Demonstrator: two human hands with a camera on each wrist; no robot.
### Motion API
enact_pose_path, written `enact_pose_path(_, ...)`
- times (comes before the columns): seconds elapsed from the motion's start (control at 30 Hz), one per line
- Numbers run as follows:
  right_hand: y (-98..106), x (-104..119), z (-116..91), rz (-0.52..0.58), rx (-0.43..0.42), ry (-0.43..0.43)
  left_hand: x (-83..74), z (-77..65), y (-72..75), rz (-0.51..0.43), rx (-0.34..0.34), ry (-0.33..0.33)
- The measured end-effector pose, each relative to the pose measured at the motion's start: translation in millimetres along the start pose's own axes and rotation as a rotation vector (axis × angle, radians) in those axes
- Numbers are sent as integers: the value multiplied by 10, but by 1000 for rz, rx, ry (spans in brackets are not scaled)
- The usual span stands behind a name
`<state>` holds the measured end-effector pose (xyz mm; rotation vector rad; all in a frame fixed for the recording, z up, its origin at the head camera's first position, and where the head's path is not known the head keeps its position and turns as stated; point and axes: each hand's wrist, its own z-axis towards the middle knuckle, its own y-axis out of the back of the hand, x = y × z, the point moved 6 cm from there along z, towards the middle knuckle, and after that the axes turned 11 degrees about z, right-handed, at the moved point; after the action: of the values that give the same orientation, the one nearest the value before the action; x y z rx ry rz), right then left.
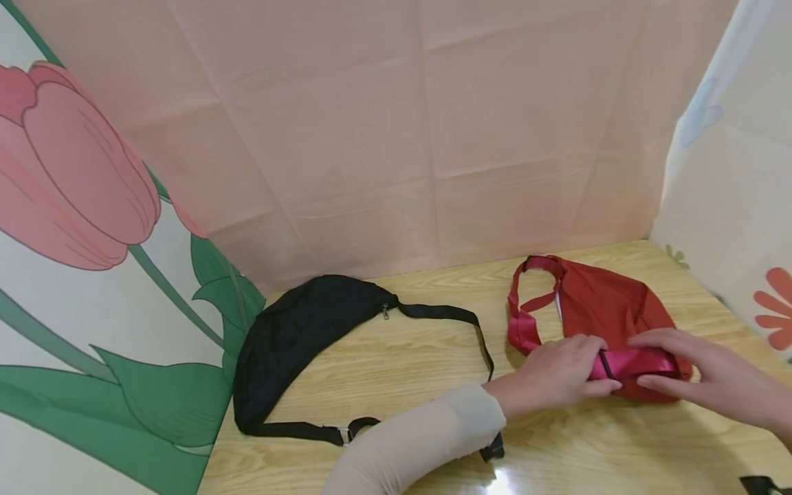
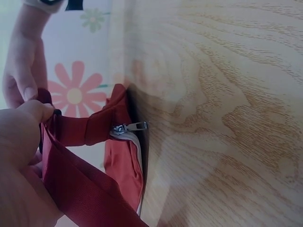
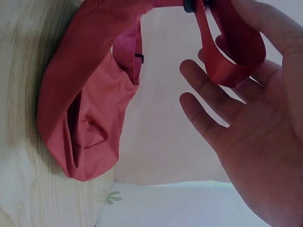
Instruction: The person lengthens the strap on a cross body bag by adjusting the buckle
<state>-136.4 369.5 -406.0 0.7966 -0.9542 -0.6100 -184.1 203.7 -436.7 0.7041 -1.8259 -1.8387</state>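
A red sling bag (image 1: 609,295) lies on the table at the right in the head view, its strap looped out to the left. My left hand (image 1: 559,371) pinches the red strap (image 2: 71,175) beside a black slider (image 1: 606,364). The zipper pull (image 2: 137,126) of the bag shows in the left wrist view. Around the free loop of the strap (image 3: 232,71), my right hand (image 3: 251,118) stands with its fingers spread and loosely bent. Its thumb is close to the loop, without a clear grip.
A black waist bag (image 1: 309,337) lies left of the red one on the wooden table (image 1: 396,371). Its black strap (image 1: 442,311) runs right and passes under my left forearm. A pink backdrop (image 1: 371,137) stands behind, with flowered panels at both sides.
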Motion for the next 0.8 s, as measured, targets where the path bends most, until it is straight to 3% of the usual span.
enact_pose_path(0.2,-10,56,7,48,-43,92,0,0,-3,-1,1,-5)
enact_pose_path(0.5,35,-38,-19,-3,8,-68,-2,2,3,17,3,-11)
enact_pose_path(0.8,-42,65,37,63,-6,49,-1,-4,-5,14,11,-12)
